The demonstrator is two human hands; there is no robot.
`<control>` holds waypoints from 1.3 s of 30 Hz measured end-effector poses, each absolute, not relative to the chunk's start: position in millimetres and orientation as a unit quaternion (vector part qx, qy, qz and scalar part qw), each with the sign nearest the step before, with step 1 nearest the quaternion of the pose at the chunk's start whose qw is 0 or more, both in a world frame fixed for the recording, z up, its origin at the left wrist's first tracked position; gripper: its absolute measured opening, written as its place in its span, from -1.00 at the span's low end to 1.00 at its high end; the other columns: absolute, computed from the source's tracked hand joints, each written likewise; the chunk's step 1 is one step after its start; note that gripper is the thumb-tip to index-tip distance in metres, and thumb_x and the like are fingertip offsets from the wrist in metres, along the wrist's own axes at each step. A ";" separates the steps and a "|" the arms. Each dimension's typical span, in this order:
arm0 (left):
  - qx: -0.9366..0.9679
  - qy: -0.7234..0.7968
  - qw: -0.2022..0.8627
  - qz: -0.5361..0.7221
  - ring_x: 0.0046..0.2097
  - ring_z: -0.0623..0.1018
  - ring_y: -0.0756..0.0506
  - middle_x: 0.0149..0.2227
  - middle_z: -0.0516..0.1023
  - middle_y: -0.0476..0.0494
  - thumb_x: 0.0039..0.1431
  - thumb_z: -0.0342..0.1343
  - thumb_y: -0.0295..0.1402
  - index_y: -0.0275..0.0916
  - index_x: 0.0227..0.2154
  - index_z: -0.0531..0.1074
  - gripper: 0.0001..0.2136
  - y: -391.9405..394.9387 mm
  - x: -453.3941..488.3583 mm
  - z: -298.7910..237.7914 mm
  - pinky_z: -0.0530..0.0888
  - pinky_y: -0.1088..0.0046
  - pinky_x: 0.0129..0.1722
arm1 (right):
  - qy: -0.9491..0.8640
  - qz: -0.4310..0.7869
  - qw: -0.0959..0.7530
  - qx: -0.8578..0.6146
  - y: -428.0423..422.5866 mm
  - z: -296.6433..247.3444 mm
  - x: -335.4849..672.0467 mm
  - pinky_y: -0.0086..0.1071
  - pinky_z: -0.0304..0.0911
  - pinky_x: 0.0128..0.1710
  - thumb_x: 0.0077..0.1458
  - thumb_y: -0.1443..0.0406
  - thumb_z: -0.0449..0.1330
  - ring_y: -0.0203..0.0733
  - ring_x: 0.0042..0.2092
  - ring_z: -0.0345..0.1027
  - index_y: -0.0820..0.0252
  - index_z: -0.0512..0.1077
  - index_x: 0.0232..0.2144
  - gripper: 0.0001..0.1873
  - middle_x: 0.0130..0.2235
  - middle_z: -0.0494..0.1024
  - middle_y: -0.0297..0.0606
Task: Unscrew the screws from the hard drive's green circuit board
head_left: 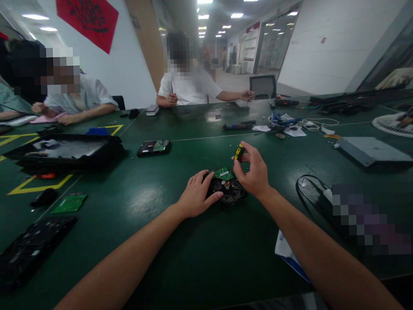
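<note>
A black hard drive (230, 190) with a green circuit board showing lies on the dark green table in front of me. My left hand (199, 196) grips it from its left side, fingers over the far left corner and thumb across the near part. Above its right edge, my right hand (252, 171) pinches a yellow-and-black screwdriver (239, 152) between thumb and fingers. Only the handle shows clearly; I cannot make out whether its tip touches the drive.
Another hard drive (154, 148) lies farther back. To the left are a black tray (67, 151), a green circuit board (70, 203) and a black casing (30, 249). A grey metal box (375, 150) and tangled cables (284, 119) sit right. Co-workers sit across the table.
</note>
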State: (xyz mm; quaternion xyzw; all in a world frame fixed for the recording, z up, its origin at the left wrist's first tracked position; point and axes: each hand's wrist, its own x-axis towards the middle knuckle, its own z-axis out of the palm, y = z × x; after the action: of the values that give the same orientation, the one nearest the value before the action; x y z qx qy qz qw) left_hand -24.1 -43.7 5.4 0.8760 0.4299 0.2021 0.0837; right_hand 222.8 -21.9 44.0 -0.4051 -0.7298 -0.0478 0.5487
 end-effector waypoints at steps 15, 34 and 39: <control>0.875 0.430 0.088 0.206 0.43 0.23 -0.44 0.42 0.21 -0.42 0.41 -0.03 0.17 -0.19 0.45 0.14 -0.27 -42.6 -24.1 4.0 0.24 -0.15 0.37 | -0.738 -0.056 0.532 -0.411 -24.1 46.8 223.1 0.04 0.57 -0.04 0.27 0.30 0.19 -0.01 -0.11 0.51 -0.09 0.06 0.44 -0.23 0.10 0.46 -0.10; 0.874 0.430 0.089 0.208 0.42 0.24 -0.43 0.42 0.21 -0.42 0.41 -0.04 0.18 -0.21 0.44 0.15 -0.26 -43.2 -23.9 4.9 0.25 -0.13 0.38 | -0.731 -0.055 0.539 -0.415 -23.1 45.5 224.4 -0.02 0.60 -0.17 0.27 0.26 0.24 -0.08 -0.21 0.48 -0.09 0.16 0.37 -0.32 0.08 0.46 -0.11; 0.874 0.433 0.089 0.202 0.43 0.23 -0.43 0.42 0.21 -0.43 0.40 -0.04 0.19 -0.23 0.44 0.15 -0.25 -43.8 -23.8 6.1 0.24 -0.11 0.38 | -0.721 -0.056 0.556 -0.409 -21.3 44.1 223.8 -0.07 0.60 -0.16 0.28 0.27 0.23 -0.10 -0.19 0.51 -0.04 0.17 0.36 -0.35 0.13 0.45 -0.09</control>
State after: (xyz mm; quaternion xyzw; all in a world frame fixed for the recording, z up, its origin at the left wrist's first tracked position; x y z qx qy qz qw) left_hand -23.8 -43.8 6.1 0.8739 0.4332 0.2016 0.0893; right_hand 223.8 -21.3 44.1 -0.4089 -0.7212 -0.0556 0.5563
